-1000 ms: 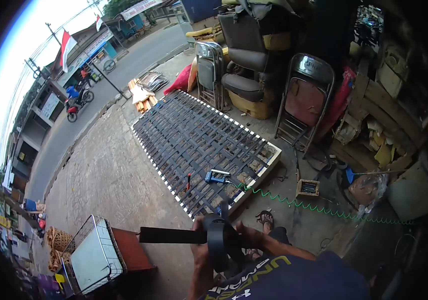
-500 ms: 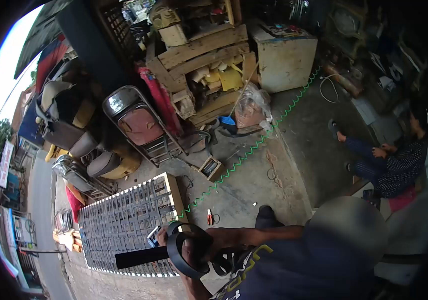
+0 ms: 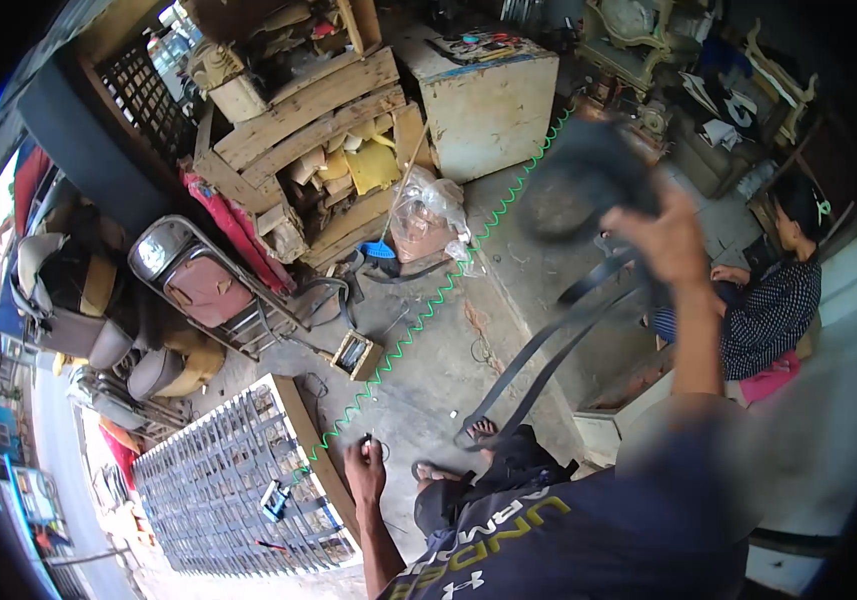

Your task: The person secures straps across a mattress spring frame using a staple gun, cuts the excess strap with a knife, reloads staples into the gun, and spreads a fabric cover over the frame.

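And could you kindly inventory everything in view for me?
Strap roll: 1, black, upper right
Webbed frame: 1, white-edged with dark straps, lower left
Tool: 1, blue and silver, on the frame
Coiled hose: 1, green, from frame toward upper right
Open box: 1, brown, floor beyond the frame
Red-seated folding chair: 1, silver and red, left of centre
Dustpan: 1, blue, floor, upper centre
Cabinet: 1, off-white, top centre
Seated person: 1, dark dotted top, far right
Clutter: uncountable, mixed, left and top
Feet: 2, dark sandals, lower centre
Left hand: 1, bare, beside the frame, contents unclear
Right hand: 1, bare, holding the strap roll
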`<state>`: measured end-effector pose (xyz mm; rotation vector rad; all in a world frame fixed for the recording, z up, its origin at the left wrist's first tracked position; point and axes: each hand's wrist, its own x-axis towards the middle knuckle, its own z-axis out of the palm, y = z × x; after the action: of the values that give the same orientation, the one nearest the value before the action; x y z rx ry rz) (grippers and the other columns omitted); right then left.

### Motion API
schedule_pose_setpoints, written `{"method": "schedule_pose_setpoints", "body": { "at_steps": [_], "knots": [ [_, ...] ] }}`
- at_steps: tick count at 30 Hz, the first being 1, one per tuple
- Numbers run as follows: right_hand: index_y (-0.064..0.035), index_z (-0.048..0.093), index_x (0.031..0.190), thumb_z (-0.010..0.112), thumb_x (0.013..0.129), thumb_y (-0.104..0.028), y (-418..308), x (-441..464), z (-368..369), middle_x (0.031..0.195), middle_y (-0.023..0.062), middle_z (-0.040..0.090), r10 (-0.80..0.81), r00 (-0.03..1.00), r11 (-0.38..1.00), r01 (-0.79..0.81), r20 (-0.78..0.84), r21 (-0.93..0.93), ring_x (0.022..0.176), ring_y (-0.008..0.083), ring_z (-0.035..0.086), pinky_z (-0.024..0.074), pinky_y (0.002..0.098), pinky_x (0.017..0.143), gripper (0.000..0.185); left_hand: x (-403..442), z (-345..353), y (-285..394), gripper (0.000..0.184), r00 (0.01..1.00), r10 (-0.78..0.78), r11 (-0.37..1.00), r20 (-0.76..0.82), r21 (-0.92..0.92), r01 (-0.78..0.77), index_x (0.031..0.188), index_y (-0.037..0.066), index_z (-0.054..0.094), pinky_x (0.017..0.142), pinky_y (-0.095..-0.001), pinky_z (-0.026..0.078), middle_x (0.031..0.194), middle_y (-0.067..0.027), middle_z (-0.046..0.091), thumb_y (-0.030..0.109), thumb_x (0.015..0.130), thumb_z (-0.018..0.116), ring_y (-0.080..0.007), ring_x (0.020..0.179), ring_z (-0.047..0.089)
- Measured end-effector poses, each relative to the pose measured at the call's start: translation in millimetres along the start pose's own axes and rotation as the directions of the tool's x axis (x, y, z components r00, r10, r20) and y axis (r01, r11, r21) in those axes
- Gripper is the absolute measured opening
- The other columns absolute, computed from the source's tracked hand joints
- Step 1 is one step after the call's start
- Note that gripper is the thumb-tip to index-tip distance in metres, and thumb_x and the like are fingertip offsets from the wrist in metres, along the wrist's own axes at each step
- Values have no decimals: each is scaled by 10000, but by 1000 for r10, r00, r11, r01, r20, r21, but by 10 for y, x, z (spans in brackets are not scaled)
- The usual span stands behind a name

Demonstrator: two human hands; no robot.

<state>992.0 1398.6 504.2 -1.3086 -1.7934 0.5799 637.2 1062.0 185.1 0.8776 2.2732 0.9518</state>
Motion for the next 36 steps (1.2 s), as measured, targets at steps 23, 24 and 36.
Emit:
{"method": "schedule_pose_setpoints", "body": {
  "at_steps": [23,24,36],
  "knots": [
    [137,549,1186,751,781,-303,2889,343,1470,1042,250,680,291,857,950,-313,-426,20,983,302,620,472,396,896,631,-2044,194,-1676,336,516,-805,375,293,-423,825,1171,-8,591,691,-367,563,1015,-157,672,253,965,547,-261,831,693],
    [139,516,1225,750,784,-281,2512,347,1334,1065,258,665,379,921,925,-376,-90,44,1001,307,613,468,377,903,652,-2013,136,-1669,327,536,-800,402,270,-422,813,1166,-6,591,683,-366,563,1011,-154,672,247,963,549,-257,820,694],
    [54,538,1278,713,829,-175,115,1854,2877,1155,145,654,-180,981,898,194,-74,396,1025,229,610,440,333,942,534,-1788,328,-1974,326,583,-787,347,203,-636,689,1163,0,591,702,-385,563,1034,-162,669,253,964,537,-272,857,690]
  ]
}}
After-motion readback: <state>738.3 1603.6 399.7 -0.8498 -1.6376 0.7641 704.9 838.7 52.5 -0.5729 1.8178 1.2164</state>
